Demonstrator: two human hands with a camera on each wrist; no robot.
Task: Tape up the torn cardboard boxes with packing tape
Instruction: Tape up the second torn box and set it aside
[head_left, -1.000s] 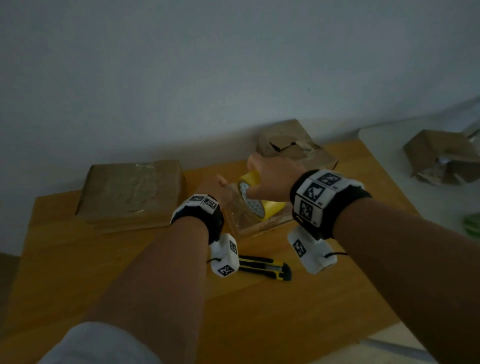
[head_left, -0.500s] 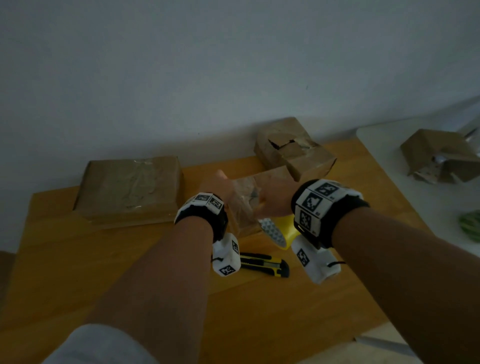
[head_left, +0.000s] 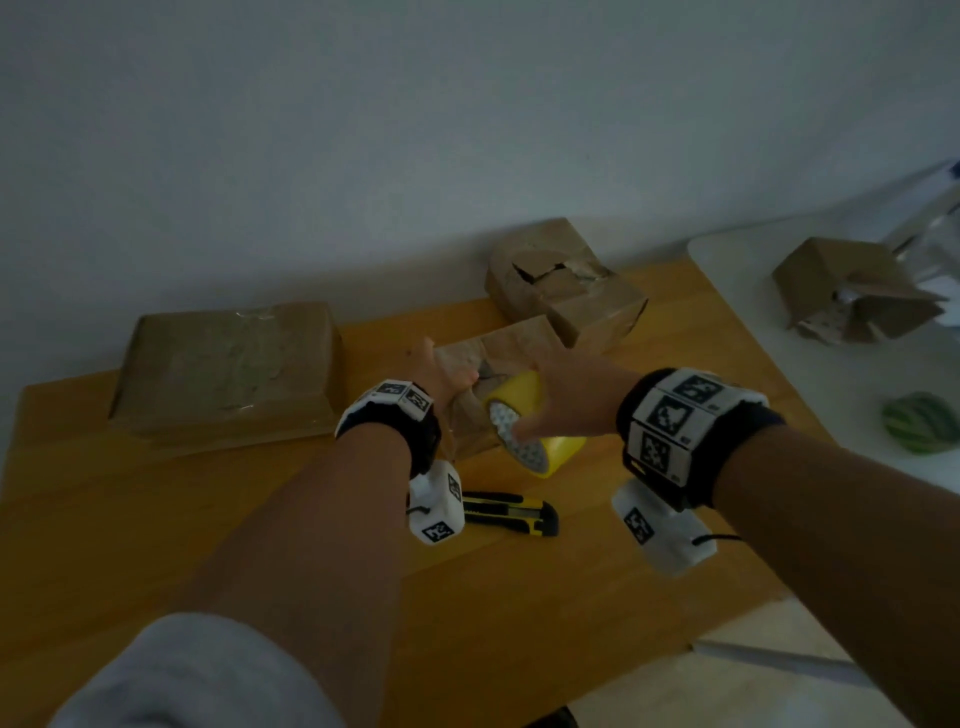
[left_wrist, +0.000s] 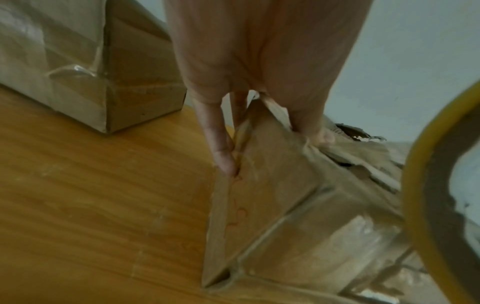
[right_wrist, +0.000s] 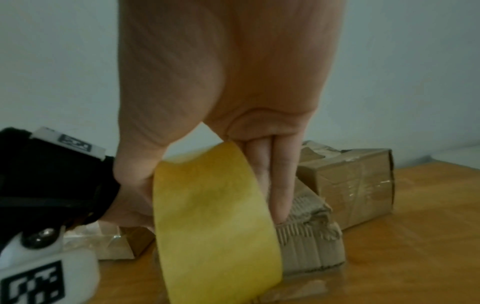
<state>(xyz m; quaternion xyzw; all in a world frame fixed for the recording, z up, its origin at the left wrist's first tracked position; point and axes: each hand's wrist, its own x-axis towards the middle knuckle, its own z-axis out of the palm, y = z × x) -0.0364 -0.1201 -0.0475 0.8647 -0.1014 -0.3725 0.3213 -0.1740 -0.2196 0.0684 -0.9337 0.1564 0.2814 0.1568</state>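
The left hand (head_left: 441, 371) grips the near left corner of the torn box (head_left: 498, 353), thumb on top and fingers down its side. The right hand (head_left: 576, 400) holds the yellow tape roll (head_left: 535, 421), thumb through its core, the straight fingers (right_wrist: 275, 185) pressing the ragged top of the box. Roll and box sit at the centre of a wooden table (head_left: 208, 519) set against a plain pale wall (head_left: 467, 130); the light is dim. A yellow-and-black utility knife (head_left: 511, 514) lies just in front. A flat taped box (head_left: 223, 364) stands to the left, a second torn box (head_left: 566, 286) behind. On a white surface (head_left: 779, 389) to the right rests a third opened box (head_left: 852, 291).

Compared with 0.5 s ago, the roll has risen from the box's near edge onto its top.
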